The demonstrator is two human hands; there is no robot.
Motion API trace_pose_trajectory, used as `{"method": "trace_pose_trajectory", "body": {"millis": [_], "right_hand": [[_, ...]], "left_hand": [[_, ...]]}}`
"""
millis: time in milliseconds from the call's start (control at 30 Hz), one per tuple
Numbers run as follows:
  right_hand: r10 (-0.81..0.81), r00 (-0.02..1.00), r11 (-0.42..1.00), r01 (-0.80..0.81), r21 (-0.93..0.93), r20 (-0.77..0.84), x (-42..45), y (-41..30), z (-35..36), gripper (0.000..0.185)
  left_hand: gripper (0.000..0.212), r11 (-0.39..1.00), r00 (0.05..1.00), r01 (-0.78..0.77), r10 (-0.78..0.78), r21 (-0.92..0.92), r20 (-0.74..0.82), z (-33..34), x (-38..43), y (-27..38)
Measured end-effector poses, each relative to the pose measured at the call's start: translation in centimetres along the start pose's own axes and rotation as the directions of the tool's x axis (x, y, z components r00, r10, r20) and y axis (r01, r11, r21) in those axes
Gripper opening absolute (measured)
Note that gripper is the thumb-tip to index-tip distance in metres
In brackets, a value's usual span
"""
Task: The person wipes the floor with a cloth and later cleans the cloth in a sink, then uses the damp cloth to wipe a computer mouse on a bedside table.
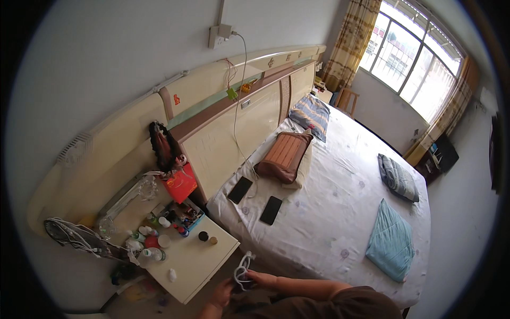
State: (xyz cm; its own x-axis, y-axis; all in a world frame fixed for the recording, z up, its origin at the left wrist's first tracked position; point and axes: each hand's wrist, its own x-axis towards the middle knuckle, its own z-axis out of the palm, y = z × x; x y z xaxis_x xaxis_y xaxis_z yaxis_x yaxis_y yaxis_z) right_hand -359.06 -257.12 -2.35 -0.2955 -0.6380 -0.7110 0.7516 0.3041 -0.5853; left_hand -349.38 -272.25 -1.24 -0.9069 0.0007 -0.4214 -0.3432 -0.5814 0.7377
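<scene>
A looped white cord [240, 272] is gripped in my right hand [263, 280], low in the view beside the bed. Its end sticks up above the fingers. A small dark thing shows just under the loops, too blurred to name. My left hand [223, 293] is close by on the left, its fingers near the bundle; whether they grip it is hard to see. Two black smartphones, one nearer the headboard [239, 190] and one farther out [271, 210], lie on the white floral bedsheet [330, 223] beyond my hands.
To the left stands a cream nightstand [199, 255] with several bottles, jars and a blue box [197, 222]. A red paper bag [181, 184] is behind it. The bed holds pillows [285, 155], a folded teal quilt [390, 243] and a folded grey blanket [398, 177]. A charging cable [236, 127] hangs from a wall socket.
</scene>
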Motion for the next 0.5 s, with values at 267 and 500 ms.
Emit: {"method": "trace_pose_trajectory", "body": {"millis": [267,500], "right_hand": [[-0.364,0.918,0.776,0.207,-0.595,-0.156,1.2,-1.2,-2.9,0.032],[-0.292,0.939,0.919,0.224,-0.324,-0.179,-1.9,-3.3,-1.9,0.029]], "left_hand": [[0.028,0.878,0.952,-0.138,0.246,0.459,-0.183,1.1,-0.8,2.1],[0.032,0.975,0.954,-0.22,0.21,-0.026,-0.214,2.3,-1.2,2.5]]}}
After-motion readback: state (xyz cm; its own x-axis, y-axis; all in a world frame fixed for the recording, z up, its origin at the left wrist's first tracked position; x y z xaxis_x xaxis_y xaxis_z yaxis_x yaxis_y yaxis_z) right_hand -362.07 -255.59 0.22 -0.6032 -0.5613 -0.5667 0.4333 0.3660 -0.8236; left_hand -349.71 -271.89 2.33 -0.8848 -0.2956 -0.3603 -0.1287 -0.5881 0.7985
